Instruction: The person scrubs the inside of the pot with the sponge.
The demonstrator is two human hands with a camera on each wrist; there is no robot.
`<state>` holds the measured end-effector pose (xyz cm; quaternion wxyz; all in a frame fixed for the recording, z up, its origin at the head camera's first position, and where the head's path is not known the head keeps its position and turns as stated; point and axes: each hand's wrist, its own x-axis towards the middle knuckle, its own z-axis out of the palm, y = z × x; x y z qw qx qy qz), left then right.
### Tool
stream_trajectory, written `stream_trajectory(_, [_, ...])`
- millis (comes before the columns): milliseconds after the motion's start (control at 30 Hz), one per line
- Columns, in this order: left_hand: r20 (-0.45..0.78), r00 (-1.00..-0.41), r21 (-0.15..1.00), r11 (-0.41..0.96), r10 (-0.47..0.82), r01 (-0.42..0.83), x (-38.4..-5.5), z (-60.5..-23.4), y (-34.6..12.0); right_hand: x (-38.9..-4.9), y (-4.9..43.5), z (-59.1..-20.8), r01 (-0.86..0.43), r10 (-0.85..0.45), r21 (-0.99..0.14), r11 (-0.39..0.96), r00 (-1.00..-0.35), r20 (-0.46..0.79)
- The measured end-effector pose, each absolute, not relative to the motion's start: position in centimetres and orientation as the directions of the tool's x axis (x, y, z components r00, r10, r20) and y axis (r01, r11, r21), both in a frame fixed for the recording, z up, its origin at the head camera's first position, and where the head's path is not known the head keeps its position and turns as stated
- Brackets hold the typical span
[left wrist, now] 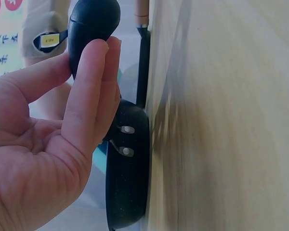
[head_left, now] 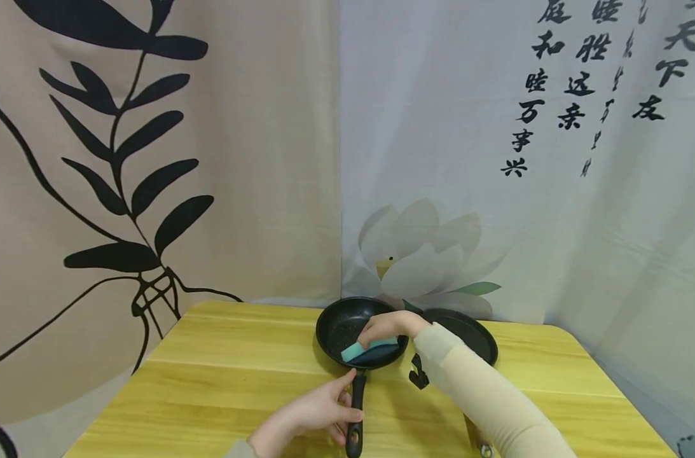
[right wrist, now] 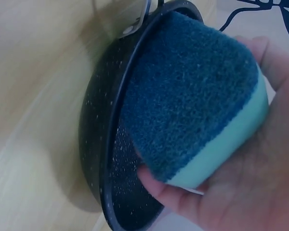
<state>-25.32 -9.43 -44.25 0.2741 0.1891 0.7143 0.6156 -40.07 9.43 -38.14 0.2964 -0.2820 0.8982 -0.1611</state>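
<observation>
A black speckled frying pan (head_left: 347, 318) rests on the table, its handle (head_left: 357, 407) toward the person. My left hand (head_left: 324, 407) holds that handle between thumb and fingers; the left wrist view shows the fingertips (left wrist: 94, 57) against the handle's rounded end (left wrist: 94, 21). With my right hand (head_left: 390, 327) I grip a scouring sponge (head_left: 355, 350) over the near right part of the pan's inside. Up close in the right wrist view, the sponge (right wrist: 192, 91) has a dark blue scrubbing face and a light teal foam side, and it overlaps the pan's rim (right wrist: 108, 144).
A flat black pan (head_left: 479, 334) lies to the right, partly covered by the right sleeve (head_left: 484, 388); a wooden handle end (head_left: 475, 439) shows beneath the forearm. Under the right wrist is a small black device (head_left: 418, 374). A printed curtain (head_left: 267, 159) stands behind the wooden table (head_left: 210, 381).
</observation>
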Motion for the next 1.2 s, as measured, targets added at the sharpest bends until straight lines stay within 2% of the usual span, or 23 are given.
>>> stream_trajectory(500, [-0.151, -0.775, 0.985, 0.162, 0.613, -0.064, -25.3, -44.2, -9.4, -40.3, 7.5, -39.0, -0.362, -0.575, -0.491, 0.792, -0.715, -0.399])
stream_trajectory(767, [-0.165, -0.775, 0.983, 0.17, 0.609, -0.076, -25.3, -44.3, -9.3, -40.4, 7.0, -39.5, -0.386, -0.614, -0.54, 0.748, -0.712, -0.34])
stream_trajectory(1200, [-0.152, -0.781, 0.985, 0.161, 0.606, -0.067, -25.3, -44.6, -9.2, -41.1, 6.1, -40.9, -0.483, -0.636, -0.46, 0.745, -0.721, -0.274])
